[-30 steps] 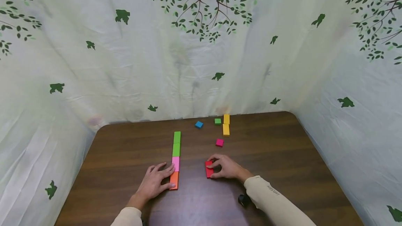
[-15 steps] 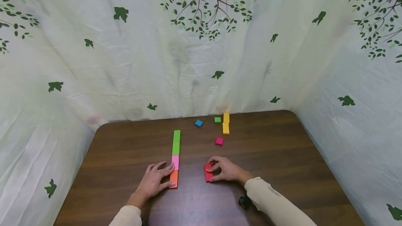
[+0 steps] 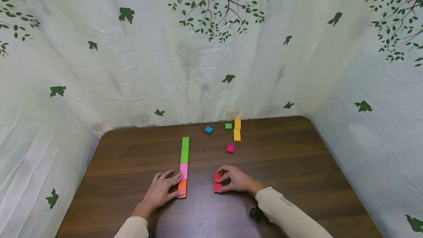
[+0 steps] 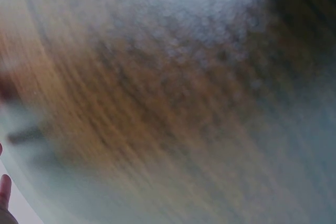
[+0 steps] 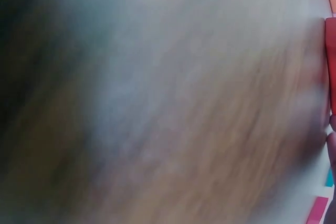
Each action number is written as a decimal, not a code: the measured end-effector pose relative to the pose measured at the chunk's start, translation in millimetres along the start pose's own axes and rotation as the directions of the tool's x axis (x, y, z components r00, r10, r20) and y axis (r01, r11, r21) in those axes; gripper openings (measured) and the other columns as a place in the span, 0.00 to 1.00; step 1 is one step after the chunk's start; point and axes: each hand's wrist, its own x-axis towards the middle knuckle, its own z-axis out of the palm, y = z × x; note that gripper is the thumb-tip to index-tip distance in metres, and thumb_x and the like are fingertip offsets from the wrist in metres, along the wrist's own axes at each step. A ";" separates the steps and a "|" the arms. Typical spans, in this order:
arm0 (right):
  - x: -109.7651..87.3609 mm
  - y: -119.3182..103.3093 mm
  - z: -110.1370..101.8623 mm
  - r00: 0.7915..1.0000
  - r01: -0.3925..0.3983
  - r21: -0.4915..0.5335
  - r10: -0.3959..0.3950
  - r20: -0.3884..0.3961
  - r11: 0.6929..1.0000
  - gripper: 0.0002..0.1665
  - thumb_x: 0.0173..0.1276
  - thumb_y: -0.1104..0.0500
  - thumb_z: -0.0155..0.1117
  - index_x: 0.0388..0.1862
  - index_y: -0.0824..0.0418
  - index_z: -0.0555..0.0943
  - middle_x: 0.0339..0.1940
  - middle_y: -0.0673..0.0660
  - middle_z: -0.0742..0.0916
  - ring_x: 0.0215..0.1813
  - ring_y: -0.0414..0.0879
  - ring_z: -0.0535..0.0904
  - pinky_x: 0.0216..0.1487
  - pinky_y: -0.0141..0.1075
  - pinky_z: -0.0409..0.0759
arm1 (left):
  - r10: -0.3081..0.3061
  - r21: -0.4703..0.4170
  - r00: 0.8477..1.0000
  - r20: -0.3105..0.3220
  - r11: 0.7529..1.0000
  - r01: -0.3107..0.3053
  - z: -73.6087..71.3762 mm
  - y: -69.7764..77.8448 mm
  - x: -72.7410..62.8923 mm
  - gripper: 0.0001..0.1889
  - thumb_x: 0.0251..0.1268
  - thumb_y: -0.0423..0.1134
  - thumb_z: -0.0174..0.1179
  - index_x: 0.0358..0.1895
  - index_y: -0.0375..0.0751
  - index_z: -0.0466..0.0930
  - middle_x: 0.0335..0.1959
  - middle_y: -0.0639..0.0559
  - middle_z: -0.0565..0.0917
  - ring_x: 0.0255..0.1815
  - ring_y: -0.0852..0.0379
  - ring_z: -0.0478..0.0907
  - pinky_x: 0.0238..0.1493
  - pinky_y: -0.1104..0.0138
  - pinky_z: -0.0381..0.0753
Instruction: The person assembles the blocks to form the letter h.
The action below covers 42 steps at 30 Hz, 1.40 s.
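In the head view, a straight row runs away from me: an orange block (image 3: 183, 186) nearest, then a pink block (image 3: 183, 170), then two green blocks (image 3: 184, 156). My left hand (image 3: 160, 189) rests at the row's left side, fingers spread, with the thumb on the orange block and a fingertip on the pink one. To the right, my right hand (image 3: 236, 180) pinches a red block (image 3: 216, 186) between thumb and fingers, low at the table. That red block (image 5: 332, 61) also shows at the right wrist view's edge. Only fingertips (image 4: 4, 190) appear in the left wrist view.
Farther back on the wooden table (image 3: 138, 157) lie a blue block (image 3: 208, 130), a small green block (image 3: 228, 126), two yellow blocks (image 3: 237, 135) and a magenta block (image 3: 230, 148). A white leaf-printed curtain (image 3: 198, 65) hangs behind the table's far edge.
My right hand has brought the red block a little toward me and to the left, closer to the row. The left hand and the row stay in place.
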 end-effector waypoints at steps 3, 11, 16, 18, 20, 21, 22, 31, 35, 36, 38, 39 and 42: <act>1.6 -1.1 1.6 1.000 0.001 0.002 -0.001 0.002 1.000 0.28 0.55 0.42 0.74 0.51 0.56 0.86 0.54 0.46 0.78 0.55 0.39 0.71 0.57 0.35 0.72 | -0.007 -0.004 1.000 0.006 1.000 0.007 -0.4 0.5 0.2 0.38 0.53 0.65 0.63 0.66 0.47 0.73 0.65 0.53 0.75 0.68 0.42 0.64 0.61 0.44 0.59; 2.3 -5.0 2.1 1.000 -0.014 0.012 0.014 -0.003 1.000 0.27 0.55 0.43 0.74 0.51 0.56 0.86 0.54 0.46 0.77 0.56 0.40 0.71 0.57 0.36 0.72 | -0.033 -0.002 0.999 0.039 0.999 0.033 -0.7 0.4 0.7 0.38 0.53 0.62 0.64 0.67 0.50 0.70 0.66 0.55 0.74 0.69 0.43 0.62 0.63 0.44 0.58; 2.0 -2.9 2.5 1.000 0.003 0.013 -0.003 -0.007 1.000 0.27 0.55 0.44 0.74 0.51 0.56 0.86 0.54 0.46 0.78 0.56 0.39 0.71 0.57 0.36 0.73 | -0.026 -0.007 0.999 0.031 1.000 0.026 -1.0 1.0 0.9 0.38 0.53 0.62 0.64 0.67 0.49 0.71 0.66 0.54 0.74 0.69 0.43 0.63 0.62 0.44 0.58; 1.9 -1.3 2.7 1.000 0.015 0.007 -0.015 -0.010 1.000 0.27 0.55 0.43 0.74 0.51 0.56 0.86 0.54 0.46 0.78 0.55 0.39 0.71 0.57 0.35 0.73 | -0.026 -0.010 0.999 0.029 1.000 0.027 -1.3 1.1 0.9 0.38 0.53 0.62 0.64 0.67 0.49 0.71 0.66 0.55 0.74 0.69 0.43 0.63 0.63 0.44 0.58; 2.0 0.1 2.9 1.000 0.025 0.004 -0.025 -0.014 1.000 0.27 0.55 0.43 0.74 0.50 0.56 0.86 0.53 0.46 0.78 0.55 0.39 0.71 0.56 0.35 0.73 | -0.023 -0.008 0.999 0.025 1.000 0.024 -1.0 1.0 1.0 0.38 0.53 0.63 0.64 0.67 0.49 0.71 0.66 0.54 0.74 0.69 0.43 0.63 0.62 0.45 0.58; 1.9 0.4 2.9 0.999 0.029 0.007 -0.028 -0.017 1.000 0.27 0.55 0.44 0.74 0.50 0.56 0.86 0.53 0.46 0.78 0.55 0.39 0.72 0.56 0.35 0.73 | -0.020 -0.010 1.000 0.021 1.000 0.020 -1.2 1.2 0.8 0.38 0.53 0.63 0.64 0.67 0.49 0.71 0.65 0.54 0.74 0.69 0.43 0.63 0.62 0.45 0.58; 1.7 0.9 3.0 0.999 0.032 0.009 -0.032 -0.018 0.999 0.27 0.55 0.44 0.74 0.50 0.56 0.86 0.53 0.46 0.78 0.54 0.39 0.72 0.56 0.35 0.73 | -0.012 -0.007 1.000 0.013 1.000 0.012 -1.1 1.2 0.7 0.38 0.53 0.64 0.63 0.66 0.48 0.72 0.65 0.54 0.75 0.68 0.43 0.64 0.61 0.45 0.59; 1.4 1.3 3.9 0.999 0.033 0.048 -0.032 -0.029 0.998 0.25 0.54 0.44 0.75 0.48 0.56 0.87 0.52 0.45 0.79 0.54 0.38 0.72 0.56 0.34 0.73 | 0.017 -0.009 1.000 -0.014 1.000 -0.017 -0.2 1.0 0.3 0.38 0.54 0.64 0.63 0.65 0.45 0.73 0.64 0.52 0.76 0.67 0.42 0.65 0.58 0.45 0.60; 1.3 1.4 3.9 0.999 0.029 0.050 -0.028 -0.027 0.998 0.25 0.54 0.44 0.75 0.48 0.56 0.87 0.52 0.44 0.79 0.54 0.38 0.72 0.56 0.34 0.73 | 0.015 -0.008 1.000 -0.008 1.000 -0.015 -0.3 1.3 0.4 0.37 0.55 0.63 0.63 0.66 0.46 0.73 0.65 0.53 0.76 0.68 0.42 0.65 0.59 0.45 0.60; 1.3 1.6 3.9 0.999 0.027 0.049 -0.026 -0.026 0.998 0.25 0.54 0.44 0.75 0.48 0.55 0.87 0.52 0.44 0.78 0.54 0.38 0.72 0.56 0.34 0.73 | 0.018 -0.008 1.000 -0.011 1.000 -0.018 -0.4 1.4 0.3 0.38 0.54 0.63 0.63 0.65 0.46 0.73 0.64 0.53 0.76 0.67 0.42 0.65 0.59 0.45 0.60; 1.2 1.9 4.1 0.999 0.025 0.047 -0.024 -0.025 0.999 0.25 0.54 0.44 0.75 0.48 0.55 0.87 0.52 0.44 0.78 0.54 0.38 0.72 0.56 0.34 0.73 | 0.021 -0.006 1.000 -0.018 1.000 -0.022 -0.2 1.2 0.2 0.37 0.54 0.63 0.63 0.65 0.46 0.74 0.64 0.52 0.76 0.67 0.42 0.65 0.58 0.45 0.60; 1.1 1.8 4.1 0.999 0.025 0.046 -0.024 -0.024 0.999 0.25 0.54 0.44 0.75 0.48 0.55 0.87 0.52 0.44 0.78 0.54 0.38 0.72 0.56 0.34 0.73 | 0.021 -0.006 1.000 -0.020 1.000 -0.022 -0.1 1.1 0.1 0.38 0.54 0.64 0.63 0.65 0.46 0.74 0.64 0.52 0.76 0.67 0.42 0.65 0.58 0.45 0.60; 1.5 2.7 4.1 0.999 0.033 0.037 -0.032 -0.025 0.999 0.25 0.54 0.43 0.75 0.48 0.55 0.87 0.52 0.44 0.78 0.54 0.38 0.72 0.56 0.34 0.73 | 0.014 -0.005 1.000 -0.015 1.000 -0.014 0.0 0.6 0.2 0.38 0.53 0.63 0.64 0.65 0.46 0.74 0.64 0.53 0.76 0.67 0.43 0.65 0.58 0.45 0.60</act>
